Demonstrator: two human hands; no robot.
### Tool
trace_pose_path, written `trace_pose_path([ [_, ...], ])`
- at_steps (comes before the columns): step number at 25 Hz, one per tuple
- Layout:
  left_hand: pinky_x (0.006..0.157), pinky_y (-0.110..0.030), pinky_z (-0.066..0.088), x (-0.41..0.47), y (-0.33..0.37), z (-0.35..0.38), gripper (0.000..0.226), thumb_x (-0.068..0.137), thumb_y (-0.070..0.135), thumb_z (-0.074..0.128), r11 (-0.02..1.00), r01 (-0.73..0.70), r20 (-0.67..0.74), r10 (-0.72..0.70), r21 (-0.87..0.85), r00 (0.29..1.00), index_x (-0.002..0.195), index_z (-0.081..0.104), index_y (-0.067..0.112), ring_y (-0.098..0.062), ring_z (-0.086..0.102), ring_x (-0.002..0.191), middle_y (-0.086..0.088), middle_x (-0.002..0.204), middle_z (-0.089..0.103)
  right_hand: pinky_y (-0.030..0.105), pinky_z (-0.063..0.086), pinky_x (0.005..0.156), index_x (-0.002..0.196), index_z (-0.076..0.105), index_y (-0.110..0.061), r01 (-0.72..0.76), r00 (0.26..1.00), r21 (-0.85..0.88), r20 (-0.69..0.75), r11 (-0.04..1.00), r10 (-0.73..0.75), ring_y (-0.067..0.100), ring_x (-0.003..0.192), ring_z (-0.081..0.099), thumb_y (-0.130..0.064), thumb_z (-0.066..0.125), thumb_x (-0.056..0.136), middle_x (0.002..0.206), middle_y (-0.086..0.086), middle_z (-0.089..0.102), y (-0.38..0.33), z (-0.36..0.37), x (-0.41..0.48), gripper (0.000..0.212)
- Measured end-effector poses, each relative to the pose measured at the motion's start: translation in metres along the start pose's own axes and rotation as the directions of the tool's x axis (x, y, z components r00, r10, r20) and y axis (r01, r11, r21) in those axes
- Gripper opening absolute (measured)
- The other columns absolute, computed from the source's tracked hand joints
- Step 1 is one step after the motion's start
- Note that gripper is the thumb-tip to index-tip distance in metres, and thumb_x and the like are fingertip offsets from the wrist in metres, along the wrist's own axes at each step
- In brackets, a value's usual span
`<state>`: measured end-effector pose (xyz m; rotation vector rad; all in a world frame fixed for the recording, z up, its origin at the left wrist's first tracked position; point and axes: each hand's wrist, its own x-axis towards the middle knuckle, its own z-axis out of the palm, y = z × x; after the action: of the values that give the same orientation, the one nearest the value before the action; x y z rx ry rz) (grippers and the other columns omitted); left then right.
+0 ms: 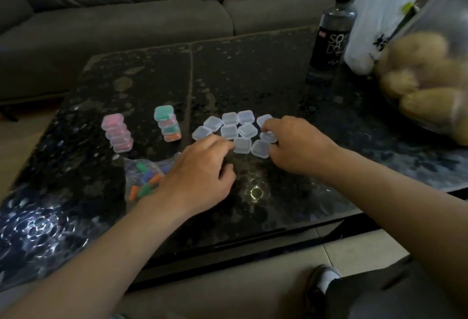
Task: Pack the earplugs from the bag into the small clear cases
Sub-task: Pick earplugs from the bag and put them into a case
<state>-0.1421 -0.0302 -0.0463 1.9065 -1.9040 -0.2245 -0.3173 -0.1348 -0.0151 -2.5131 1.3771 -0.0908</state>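
Observation:
Several small clear cases (229,131) lie flat in a cluster on the dark table (141,86). My left hand (197,177) reaches toward the near clear case (242,145), its fingertips touching that case's left edge. My right hand (296,145) lies over the cluster's right side, fingers curled round a clear case (268,137) there. A clear bag of coloured earplugs (144,179) lies under my left wrist. Two stacks of filled cases stand to the left: a pink stack (117,132) and a green-topped stack (167,123).
A dark soda bottle (331,35) stands at the table's back right, beside a white plastic bag (379,15) and a clear bag of potatoes (425,78). A grey sofa (126,15) runs behind the table. A shoe (321,283) shows below the near table edge.

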Motion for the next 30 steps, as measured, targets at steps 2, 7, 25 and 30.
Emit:
trace_pose_path([
  [2, 0.102, -0.038, 0.05, 0.001, -0.002, 0.0, 0.042, 0.094, 0.022, 0.065, 1.0, 0.003, 0.0, -0.003, 0.005, 1.0, 0.135, 0.061, 0.017, -0.014, 0.056, 0.117, 0.003, 0.131, 0.059, 0.036, 0.052, 0.083, 0.127, 0.056, -0.021, 0.018, 1.0, -0.005, -0.007, 1.0, -0.018, 0.025, 0.103, 0.058, -0.022, 0.06, 0.094, 0.12, 0.008, 0.055, 0.003, 0.002, -0.001, 0.033],
  [7, 0.101, -0.035, 0.049, 0.0, -0.002, 0.0, 0.041, 0.094, 0.02, 0.066, 1.0, 0.008, -0.023, -0.008, -0.002, 1.0, 0.134, 0.062, 0.015, -0.015, 0.056, 0.121, 0.002, 0.13, 0.06, 0.035, 0.054, 0.082, 0.122, 0.058, -0.02, 0.04, 0.999, 0.01, -0.018, 0.999, -0.04, 0.022, 0.098, 0.059, -0.025, 0.062, 0.096, 0.12, 0.007, 0.053, 0.006, 0.006, 0.001, 0.028],
  [25, 0.086, -0.023, 0.058, -0.025, -0.011, -0.041, 0.039, 0.09, 0.03, 0.07, 0.955, -0.221, -0.369, 0.137, -0.196, 0.919, 0.122, 0.069, 0.009, -0.004, 0.068, 0.096, 0.0, 0.113, 0.071, 0.055, 0.059, 0.078, 0.084, 0.074, -0.02, 0.211, 0.977, 0.74, -0.147, 0.639, -0.153, 0.025, 0.081, 0.073, -0.021, 0.069, 0.084, 0.084, 0.004, 0.075, -0.049, -0.016, -0.01, 0.005],
  [30, 0.057, -0.033, 0.063, -0.037, -0.025, -0.052, 0.02, 0.094, 0.02, 0.069, 0.91, -0.201, -0.4, 0.043, -0.362, 0.915, 0.108, 0.071, 0.006, -0.019, 0.074, 0.089, -0.003, 0.104, 0.068, 0.048, 0.062, 0.081, 0.091, 0.076, -0.019, 0.225, 0.967, 0.782, -0.106, 0.581, -0.232, 0.019, 0.085, 0.074, -0.017, 0.075, 0.086, 0.089, 0.002, 0.076, -0.065, -0.007, -0.004, 0.005],
])
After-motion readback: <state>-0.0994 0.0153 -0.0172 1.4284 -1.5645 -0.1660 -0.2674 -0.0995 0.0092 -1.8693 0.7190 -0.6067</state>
